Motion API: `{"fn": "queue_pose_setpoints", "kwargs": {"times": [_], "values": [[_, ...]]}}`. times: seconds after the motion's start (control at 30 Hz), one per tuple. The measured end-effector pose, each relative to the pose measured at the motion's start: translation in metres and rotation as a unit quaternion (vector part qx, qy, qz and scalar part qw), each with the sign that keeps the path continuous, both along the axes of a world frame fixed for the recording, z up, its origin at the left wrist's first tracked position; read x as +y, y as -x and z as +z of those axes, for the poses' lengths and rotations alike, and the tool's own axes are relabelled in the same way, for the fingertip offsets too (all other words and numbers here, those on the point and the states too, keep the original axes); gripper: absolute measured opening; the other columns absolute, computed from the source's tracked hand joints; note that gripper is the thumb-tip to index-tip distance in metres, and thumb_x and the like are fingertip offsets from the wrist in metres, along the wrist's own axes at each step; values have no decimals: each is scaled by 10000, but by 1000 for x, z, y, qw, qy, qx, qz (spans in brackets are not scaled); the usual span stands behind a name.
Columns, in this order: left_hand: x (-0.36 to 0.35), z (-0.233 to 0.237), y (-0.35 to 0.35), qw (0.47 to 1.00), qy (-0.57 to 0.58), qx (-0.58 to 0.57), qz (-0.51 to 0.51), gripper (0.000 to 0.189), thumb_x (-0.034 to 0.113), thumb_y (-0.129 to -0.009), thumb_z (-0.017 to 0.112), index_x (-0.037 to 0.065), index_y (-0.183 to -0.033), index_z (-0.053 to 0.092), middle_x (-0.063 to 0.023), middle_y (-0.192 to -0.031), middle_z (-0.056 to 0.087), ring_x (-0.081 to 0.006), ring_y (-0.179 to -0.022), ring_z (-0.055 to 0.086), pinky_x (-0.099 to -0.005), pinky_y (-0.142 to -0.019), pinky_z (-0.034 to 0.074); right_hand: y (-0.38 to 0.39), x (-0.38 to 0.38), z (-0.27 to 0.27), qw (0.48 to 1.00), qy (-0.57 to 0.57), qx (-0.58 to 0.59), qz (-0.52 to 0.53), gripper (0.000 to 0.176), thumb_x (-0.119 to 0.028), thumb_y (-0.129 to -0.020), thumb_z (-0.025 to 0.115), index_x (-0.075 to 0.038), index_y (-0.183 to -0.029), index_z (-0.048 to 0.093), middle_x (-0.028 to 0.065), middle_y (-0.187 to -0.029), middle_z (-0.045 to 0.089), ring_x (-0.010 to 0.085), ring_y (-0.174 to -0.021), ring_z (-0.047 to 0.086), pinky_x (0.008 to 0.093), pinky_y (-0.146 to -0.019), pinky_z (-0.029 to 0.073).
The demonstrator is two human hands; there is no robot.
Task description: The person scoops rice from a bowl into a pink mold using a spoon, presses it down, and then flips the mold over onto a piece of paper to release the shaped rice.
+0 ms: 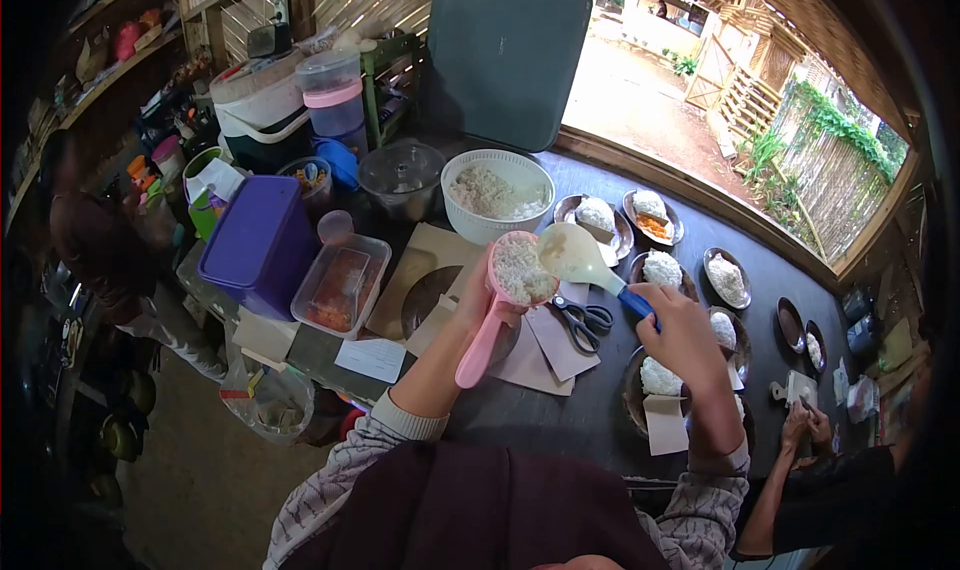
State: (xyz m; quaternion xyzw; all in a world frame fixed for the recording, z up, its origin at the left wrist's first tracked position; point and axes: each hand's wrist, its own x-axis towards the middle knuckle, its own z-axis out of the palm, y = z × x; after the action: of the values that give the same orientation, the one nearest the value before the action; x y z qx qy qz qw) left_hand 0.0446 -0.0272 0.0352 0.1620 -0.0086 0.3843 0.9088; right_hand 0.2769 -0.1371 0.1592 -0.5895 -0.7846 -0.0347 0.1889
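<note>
Above the middle of the dark worktop (590, 420), the person's left hand (478, 295) is closed around a pink scoop (520, 270) heaped with white rice. The fingers wrap just under the bowl, and the pink handle slants down and back toward the person's chest. The right hand (682, 335) sits to the right and slightly lower, gripping the blue handle of a white rice paddle (572, 255). The paddle's long axis runs from that hand up and to the left, so its blade lies at the scoop's right rim, touching it or just beside it; I cannot tell which. Of the 2 hands, the left is nearer the rice. Below them lie scissors (585, 318) and paper slips. Behind the scoop stands a white basket bowl (485, 232) of rice. To the right, small plates (748, 288) carry rice mounds. A purple box (255, 245) stands well to the left. At the lower right, another person's hands (808, 425) rest at the worktop edge.
</note>
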Motion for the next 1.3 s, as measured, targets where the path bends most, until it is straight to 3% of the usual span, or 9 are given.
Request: {"fn": "queue_pose_setpoints", "kwargs": {"times": [0.33, 0.4, 0.47, 0.53, 0.6, 1.0, 1.1, 1.17, 1.3], "values": [[6, -4, 2, 1000, -6, 5, 0, 573, 562, -870, 417, 97, -1194, 496, -171, -902, 611, -68, -390, 432, -125, -286, 350, -21, 9, 5, 983, 91, 133, 91, 260, -194, -879, 562, -97, -1114, 611, 166, -824, 648, 315, -714, 627, 351, -637, 473], [10, -13, 3, 999, -17, -24, -27, 569, 537, -879, 413, 104, -1247, 446, -181, -995, 582, -74, -419, 427, -135, -317, 355, -20, 6, 10, 977, 111, 130, 126, 250, -180, -876, 567, -107, -1109, 623, 152, -823, 655, 311, -704, 631, 337, -634, 474], [12, -18, 2, 997, -30, -53, -56, 575, 512, -888, 410, 111, -1300, 397, -190, -1088, 552, -80, -447, 421, -145, -349, 361, -14, 5, 16, 975, 188, 60, 99, 250, -162, -871, 573, -124, -1112, 627, 159, -786, 646, 297, -668, 632, 326, -611, 470], [6, -8, 0, 1000, 2, -6, -26, 596, 571, -868, 415, 67, -1173, 510, -151, -869, 605, -64, -394, 424, -122, -280, 341, -9, 5, 18, 973, 193, 64, 109, 246, -168, -869, 573, -138, -1106, 632, 165, -764, 635, 301, -647, 623, 339, -596, 465], [7, -9, -1, 1000, -8, -4, -20, 597, 572, -869, 412, 67, -1173, 511, -143, -875, 606, -64, -402, 426, -118, -280, 338, -7, 6, 17, 970, 198, 67, 122, 243, -173, -866, 574, -151, -1100, 637, 171, -743, 624, 305, -627, 614, 353, -581, 461], [0, -9, -5, 1000, 6, 9, -20, 616, 596, -870, 390, 81, -1186, 509, -96, -836, 601, -45, -415, 381, -102, -272, 293, 26, 1, 30, 978, 112, -161, 70, 234, -265, -866, 541, -186, -1055, 654, 141, -687, 619, 316, -637, 604, 427, -599, 470], [6, -16, -5, 999, -6, -11, -31, 616, 597, -865, 403, 83, -1188, 509, -127, -841, 597, -44, -412, 377, -101, -279, 296, 17, 14, 24, 978, 127, -147, 72, 235, -196, -846, 590, -169, -1070, 654, 156, -789, 639, 308, -701, 598, 385, -601, 464], [7, -16, -4, 999, -9, -24, -33, 617, 597, -861, 412, 84, -1190, 507, -146, -848, 596, -44, -410, 378, -101, -284, 301, -4, 32, 14, 968, 188, 23, 164, 248, -153, -863, 585, -142, -1105, 640, 122, -745, 648, 208, -594, 578, 308, -556, 437], [9, -20, -2, 996, 36, -50, -66, 609, 577, -848, 450, 97, -1221, 486, -165, -895, 587, -49, -422, 393, -116, -308, 330, -6, 42, 31, 947, 295, 58, 111, 244, -153, -879, 563, -127, -1112, 631, 121, -803, 669, 178, -581, 574, 283, -604, 463]]}}
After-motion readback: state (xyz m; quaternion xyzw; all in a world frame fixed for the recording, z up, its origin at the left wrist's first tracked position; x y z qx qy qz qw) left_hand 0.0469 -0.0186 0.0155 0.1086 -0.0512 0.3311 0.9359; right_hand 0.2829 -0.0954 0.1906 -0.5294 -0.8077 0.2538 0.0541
